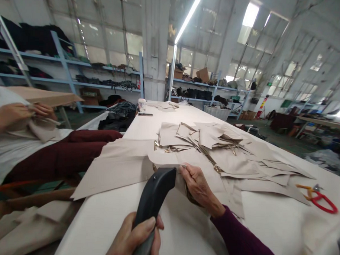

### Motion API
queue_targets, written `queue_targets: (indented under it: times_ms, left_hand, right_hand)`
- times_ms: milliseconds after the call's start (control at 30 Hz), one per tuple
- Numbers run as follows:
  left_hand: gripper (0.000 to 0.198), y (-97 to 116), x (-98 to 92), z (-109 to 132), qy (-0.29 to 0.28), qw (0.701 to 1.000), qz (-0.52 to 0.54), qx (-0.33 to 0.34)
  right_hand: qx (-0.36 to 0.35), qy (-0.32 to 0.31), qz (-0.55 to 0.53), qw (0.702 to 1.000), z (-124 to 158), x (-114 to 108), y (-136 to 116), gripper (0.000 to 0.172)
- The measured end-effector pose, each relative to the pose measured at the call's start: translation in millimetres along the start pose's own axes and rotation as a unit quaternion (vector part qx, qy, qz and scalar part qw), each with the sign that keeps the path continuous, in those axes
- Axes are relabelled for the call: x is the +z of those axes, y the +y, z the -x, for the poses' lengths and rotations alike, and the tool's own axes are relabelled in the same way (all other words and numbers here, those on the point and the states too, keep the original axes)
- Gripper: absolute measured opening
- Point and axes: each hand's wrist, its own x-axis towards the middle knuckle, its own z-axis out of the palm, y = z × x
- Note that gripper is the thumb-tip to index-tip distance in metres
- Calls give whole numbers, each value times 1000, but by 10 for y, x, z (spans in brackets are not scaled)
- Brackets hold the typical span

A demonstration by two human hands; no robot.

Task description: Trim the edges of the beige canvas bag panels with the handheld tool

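My left hand at the bottom of the view is shut around a black curved plastic handle of a hand tool, and the tool's lower face is hidden. My right hand, in a dark purple sleeve, grips the edge of a beige fabric panel just beyond the tool. Many more cut beige fabric pieces lie in a loose overlapping pile on the white table. Some have metallic strips along their edges.
Red-and-orange scissors lie at the table's right. A seated co-worker at the left handles beige fabric. A cup stands at the far end. Blue shelves of dark materials line the back wall.
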Motion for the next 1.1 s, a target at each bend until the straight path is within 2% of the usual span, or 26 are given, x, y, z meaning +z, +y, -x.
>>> queue_targets:
  times_ms: [100, 200, 267, 500, 633, 833, 900, 1000, 1100]
  left_hand:
    - [33, 71, 49, 14, -14, 999, 35, 1]
    - [31, 79, 90, 30, -24, 999, 42, -1]
    - [31, 58, 105, 33, -23, 999, 38, -6]
    - [30, 94, 71, 17, -4, 997, 76, 20]
    - [30, 113, 72, 31, 17, 997, 68, 16]
    - [32, -2, 59, -5, -18, 997, 69, 4]
    - [32, -38, 42, -21, -19, 998, 65, -2]
    - [32, -77, 41, -31, -19, 998, 55, -12]
    - [33, -106, 88, -30, -48, 997, 50, -26]
  right_hand:
    - [-12, 2, 22, 1000, 34, 69, 24, 33]
    - [-12, 61, 35, 997, 28, 106, 57, 33]
    - [-19, 76, 36, 996, 15, 88, 55, 32]
    - [-9, -36, 21, 999, 8, -47, -28, 32]
    - [-1, -7, 13, 1000, 0, -46, 7, 31]
    - [-41, -16, 54, 998, 24, -42, 11, 29]
    - [-32, -15, 39, 999, 37, -11, 10, 28]
    - [3, 16, -10, 1000, 25, 53, 62, 30]
    - [46, 92, -40, 994, -38, 43, 198, 36]
